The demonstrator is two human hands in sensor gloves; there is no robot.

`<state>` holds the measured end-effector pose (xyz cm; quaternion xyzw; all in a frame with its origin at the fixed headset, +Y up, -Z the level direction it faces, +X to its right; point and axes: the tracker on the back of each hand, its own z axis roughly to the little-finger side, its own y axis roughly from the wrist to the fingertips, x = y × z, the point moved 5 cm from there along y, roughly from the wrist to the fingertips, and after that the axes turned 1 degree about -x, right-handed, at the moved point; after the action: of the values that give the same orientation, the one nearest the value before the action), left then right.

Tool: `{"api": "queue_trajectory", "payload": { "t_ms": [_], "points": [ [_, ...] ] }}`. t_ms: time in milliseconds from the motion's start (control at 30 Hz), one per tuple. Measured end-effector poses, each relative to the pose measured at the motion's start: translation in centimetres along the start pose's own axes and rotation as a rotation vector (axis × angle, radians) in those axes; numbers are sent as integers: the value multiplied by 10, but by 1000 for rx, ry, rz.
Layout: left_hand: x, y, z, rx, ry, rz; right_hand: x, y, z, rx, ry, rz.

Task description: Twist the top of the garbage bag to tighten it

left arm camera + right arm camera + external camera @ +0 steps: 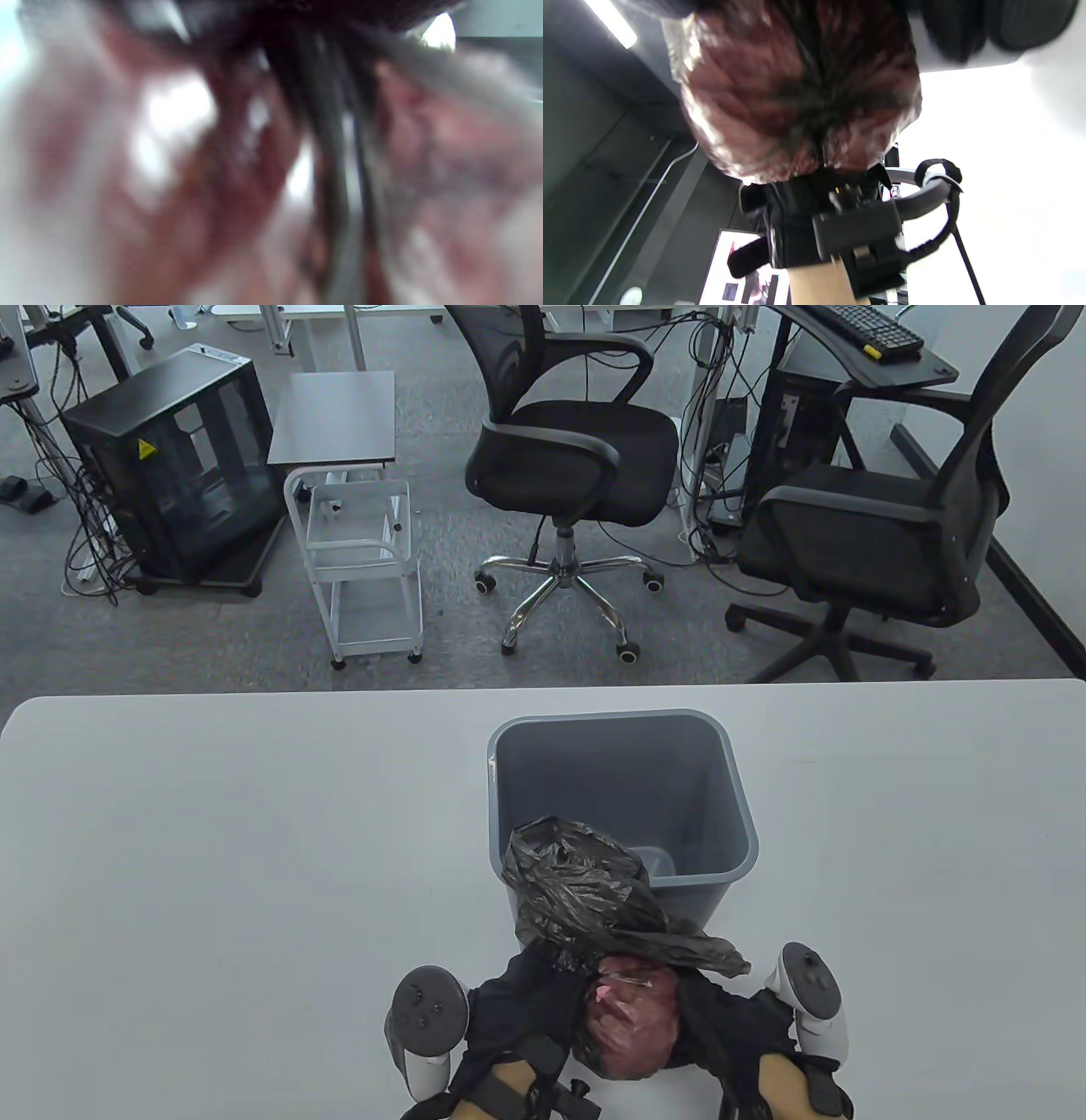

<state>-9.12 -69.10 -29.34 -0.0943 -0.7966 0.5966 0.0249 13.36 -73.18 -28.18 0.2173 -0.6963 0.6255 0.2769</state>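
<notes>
A black garbage bag (632, 1018) with reddish contents showing through sits at the table's front edge, between both hands. Its loose crumpled top (577, 882) spreads up and away, leaning over the near rim of the grey bin (624, 725). My left hand (522, 1005) grips the bag at its left side near the neck. My right hand (721, 1027) holds the bag's right side. In the right wrist view the bulging bag (797, 93) fills the top, with my right fingertips (967, 25) above it and the left glove (806, 220) below. The left wrist view is a blur of bag (237, 178) close up.
The grey bin stands on the white table (212, 857) just behind the bag. Two office chairs (568, 449) and a small white cart (365, 560) stand on the floor beyond the table's far edge.
</notes>
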Motion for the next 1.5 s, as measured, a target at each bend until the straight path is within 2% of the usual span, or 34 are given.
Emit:
{"api": "queue_trajectory", "payload": {
  "t_ms": [100, 167, 233, 300, 400, 600, 733, 800, 867, 967, 1067, 1200, 1300, 1400, 1500],
  "points": [
    [3, -1, 3, 26, -31, -23, 7, 4, -11, -80, -128, -64],
    [0, -1, 4, 28, -54, 5, 5, 4, -15, -86, -198, -34],
    [-9, 2, 3, 6, -93, 98, -5, 1, -11, -61, -117, 51],
    [-17, 3, 2, -4, -178, 200, -11, 0, -4, -40, 24, 78],
    [-22, 3, 2, 7, -225, 227, -11, -1, 0, -15, 105, 70],
    [-5, 0, 3, 26, -70, 48, -5, 0, -2, -21, 20, 52],
    [1, -1, 3, 39, -64, 9, 4, 3, -14, -101, -68, -18],
    [0, -1, 3, 45, -79, 14, 7, 3, -20, -122, -168, -43],
    [-4, -1, 2, 41, -93, 38, 5, 3, -20, -111, -193, -24],
    [-9, 1, -1, -7, -88, 102, -3, 1, -12, -83, -6, 57],
    [-11, 1, -5, -28, -111, 123, -4, 0, -3, -23, 103, 33],
    [0, 0, -4, -16, -22, 15, -2, 1, -2, -2, 32, 25],
    [5, -2, -3, -7, -17, -25, 2, 2, -10, -78, 8, 9],
    [4, -3, -4, -13, -6, -32, 10, 4, -23, -150, -126, -62],
    [0, -2, -3, -15, -27, -3, 4, 3, -25, -147, -215, -6]
  ]
}}
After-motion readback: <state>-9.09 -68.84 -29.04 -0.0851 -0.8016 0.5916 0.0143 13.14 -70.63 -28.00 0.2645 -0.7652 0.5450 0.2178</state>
